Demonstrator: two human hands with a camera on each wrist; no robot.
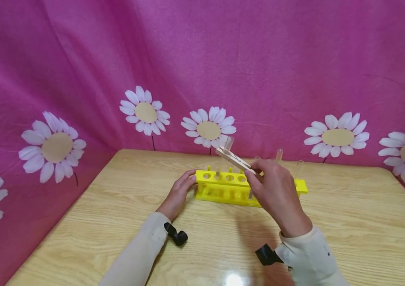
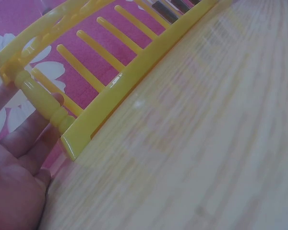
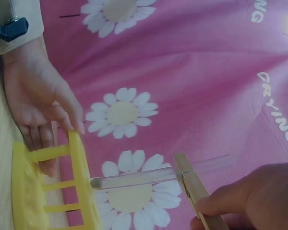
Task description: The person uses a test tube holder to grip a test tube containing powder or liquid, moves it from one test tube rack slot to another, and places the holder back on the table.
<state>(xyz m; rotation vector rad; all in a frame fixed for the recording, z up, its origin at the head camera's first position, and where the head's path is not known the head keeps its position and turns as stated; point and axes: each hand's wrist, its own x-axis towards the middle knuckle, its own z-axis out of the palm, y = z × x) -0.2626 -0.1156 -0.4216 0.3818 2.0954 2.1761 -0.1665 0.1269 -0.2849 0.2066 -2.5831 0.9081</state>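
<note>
A yellow plastic test tube rack stands on the table. My left hand holds its left end, the thumb near the top plate and the fingers about the end post in the left wrist view. My right hand grips a wooden test tube holder with a metal spring. Clamped in the holder's tip is a clear glass test tube, with something dark at its bottom end. That bottom end is at the second hole from the left, at the top plate; whether it has entered cannot be told.
Other clear test tubes stand in the right part of the rack, partly behind my right hand. Light wood-grain tabletop surrounds the rack. A pink cloth with white daisies hangs close behind. Black wrist cameras sit on both sleeves.
</note>
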